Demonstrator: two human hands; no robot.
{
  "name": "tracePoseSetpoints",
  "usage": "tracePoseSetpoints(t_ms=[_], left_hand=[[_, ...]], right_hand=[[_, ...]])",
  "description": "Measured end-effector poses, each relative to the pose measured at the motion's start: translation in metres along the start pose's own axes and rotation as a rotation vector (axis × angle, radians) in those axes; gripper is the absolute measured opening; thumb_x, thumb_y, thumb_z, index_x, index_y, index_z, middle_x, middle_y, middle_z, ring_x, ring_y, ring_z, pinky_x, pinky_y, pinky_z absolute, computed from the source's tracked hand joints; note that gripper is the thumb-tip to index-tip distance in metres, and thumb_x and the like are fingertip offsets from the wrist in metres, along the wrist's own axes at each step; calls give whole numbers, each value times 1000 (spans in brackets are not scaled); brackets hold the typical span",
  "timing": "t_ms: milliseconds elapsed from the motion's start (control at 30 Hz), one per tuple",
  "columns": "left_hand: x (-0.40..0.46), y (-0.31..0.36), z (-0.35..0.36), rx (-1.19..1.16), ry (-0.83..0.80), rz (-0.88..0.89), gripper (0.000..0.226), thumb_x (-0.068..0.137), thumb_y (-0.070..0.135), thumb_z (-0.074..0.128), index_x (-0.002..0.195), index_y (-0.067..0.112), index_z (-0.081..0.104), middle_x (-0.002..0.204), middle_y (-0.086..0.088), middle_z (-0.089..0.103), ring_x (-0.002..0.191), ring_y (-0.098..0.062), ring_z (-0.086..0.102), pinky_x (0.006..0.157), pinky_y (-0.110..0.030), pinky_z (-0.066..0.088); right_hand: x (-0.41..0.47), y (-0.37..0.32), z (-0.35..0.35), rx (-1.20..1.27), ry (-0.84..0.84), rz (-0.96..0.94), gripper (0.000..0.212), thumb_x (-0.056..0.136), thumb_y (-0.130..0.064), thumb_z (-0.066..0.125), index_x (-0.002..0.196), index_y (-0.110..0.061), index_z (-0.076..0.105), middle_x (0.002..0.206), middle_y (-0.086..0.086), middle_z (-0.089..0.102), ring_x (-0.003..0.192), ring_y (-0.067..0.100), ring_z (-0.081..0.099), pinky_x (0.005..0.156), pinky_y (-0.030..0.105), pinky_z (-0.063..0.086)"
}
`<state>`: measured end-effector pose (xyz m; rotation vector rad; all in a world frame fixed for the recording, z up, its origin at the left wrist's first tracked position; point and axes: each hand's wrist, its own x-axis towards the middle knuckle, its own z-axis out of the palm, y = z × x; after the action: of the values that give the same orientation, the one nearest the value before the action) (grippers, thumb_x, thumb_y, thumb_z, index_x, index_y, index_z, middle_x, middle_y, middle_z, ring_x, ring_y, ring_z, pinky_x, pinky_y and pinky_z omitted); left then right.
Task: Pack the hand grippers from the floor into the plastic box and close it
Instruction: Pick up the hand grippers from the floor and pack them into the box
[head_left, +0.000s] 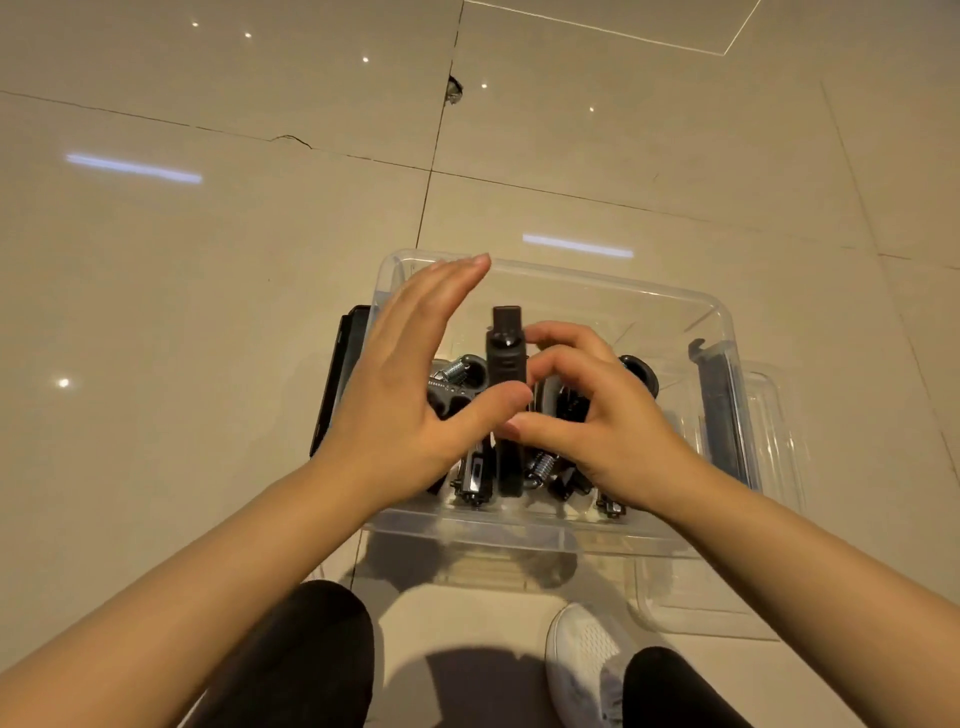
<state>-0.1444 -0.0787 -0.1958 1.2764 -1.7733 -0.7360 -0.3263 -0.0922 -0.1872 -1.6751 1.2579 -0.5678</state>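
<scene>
Black hand grippers (506, 395), clear plastic box (719, 332)

The glossy beige tiled floor (208, 312) carries 1 clear plastic box (717, 322) near centre. At 3 o'clock of it lies the clear lid (727, 597); a white shoe (582, 654) stands at 6 o'clock.

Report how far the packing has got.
Done: several hand grippers lie in the plastic box. In hand: the right hand holds one black gripper over the box; the left hand is open beside it. Left: the lid lies off, on the floor.
</scene>
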Motion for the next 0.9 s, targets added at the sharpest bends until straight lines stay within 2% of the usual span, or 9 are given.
tracePoseSetpoints(t_ms=[133, 233, 300, 433, 533, 633, 733, 833, 900], left_hand=[[-23, -35, -4, 300, -126, -88, 78, 82, 73, 36, 146, 33, 20, 154, 8, 21, 144, -10, 8, 116, -46, 18], [-36, -48, -2, 426, -209, -92, 85, 77, 76, 39, 148, 31, 21, 156, 5, 17, 145, -13, 4, 115, -49, 19], [-36, -48, -2, 467, -223, -75, 83, 78, 75, 38, 147, 32, 23, 156, 4, 16, 145, -15, 3, 114, -50, 19], [-35, -46, -1, 472, -221, -87, 81, 77, 75, 37, 145, 33, 27, 155, 2, 20, 145, -17, 6, 112, -55, 23], [-35, -47, -1, 475, -215, -93, 81, 77, 76, 38, 145, 33, 29, 154, 2, 23, 145, -17, 8, 112, -55, 24], [-35, -48, 0, 468, -206, -94, 81, 76, 75, 40, 144, 31, 31, 154, 1, 24, 145, -19, 10, 112, -55, 24], [-35, -48, 1, 464, -202, -93, 80, 76, 74, 41, 143, 31, 33, 153, 1, 26, 144, -20, 12, 110, -56, 25], [-35, -49, 1, 466, -199, -87, 79, 76, 73, 43, 143, 31, 33, 152, 0, 28, 144, -20, 12, 110, -57, 25], [-35, -49, 1, 464, -197, -89, 80, 76, 74, 42, 143, 32, 32, 152, 1, 27, 144, -19, 12, 111, -55, 24]], right_hand=[[11, 16, -16, 99, 149, 258, 27, 59, -44, 81, 69, -25, 65, 135, -9, 50, 124, 15, 49, 107, 46, 35], [18, 25, -19, 21, 164, 348, 32, 65, -39, 81, 69, -17, 57, 109, -1, 67, 98, 19, 64, 87, 42, 51], [23, 30, -16, -120, 188, 369, 36, 67, -43, 79, 69, -16, 55, 99, 1, 65, 92, 19, 62, 75, 33, 48], [36, 45, -1, -470, 149, 369, 42, 73, -50, 73, 76, -11, 58, 139, 2, 42, 130, 21, 38, 86, 33, 39], [42, 60, 9, -692, 135, 274, 44, 76, -51, 70, 89, -13, 49, 144, 4, 33, 125, 27, 40, 87, 39, 45], [40, 73, 10, -727, 132, 186, 55, 78, -49, 69, 114, -16, 45, 140, 6, 34, 118, 30, 46, 87, 41, 48], [34, 80, 6, -783, 57, 102, 71, 80, -50, 66, 138, -24, 35, 149, 6, 25, 131, 29, 34, 103, 42, 36], [34, 84, 1, -813, -158, 26, 90, 76, -62, 63, 148, -32, 17, 157, 7, 7, 145, 26, 3, 117, 46, 13], [38, 86, -2, -818, -271, 0, 101, 70, -69, 62, 149, -36, 8, 158, 6, 0, 145, 22, -12, 118, 48, 3]])
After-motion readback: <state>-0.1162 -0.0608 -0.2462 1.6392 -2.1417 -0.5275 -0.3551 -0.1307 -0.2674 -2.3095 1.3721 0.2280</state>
